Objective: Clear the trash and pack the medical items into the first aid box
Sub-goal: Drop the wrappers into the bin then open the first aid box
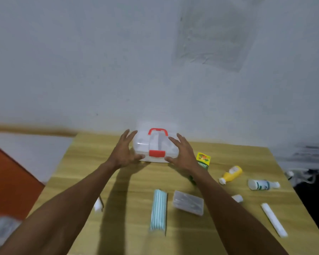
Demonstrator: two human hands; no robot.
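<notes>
Little was done; the first aid box [156, 147] sat latched, left hand [124, 153] and right hand [182, 153] spread-fingered against its sides, bottles [230, 174] and packets [158, 209] near it unpacked.

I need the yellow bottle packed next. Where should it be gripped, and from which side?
Grip the yellow bottle across its wide body, coming down from above. It lies on its side on the table, white cap toward the person, with bare wood all around, so fingers can likely close over its flanks. The narrow cap end offers less hold.
</notes>
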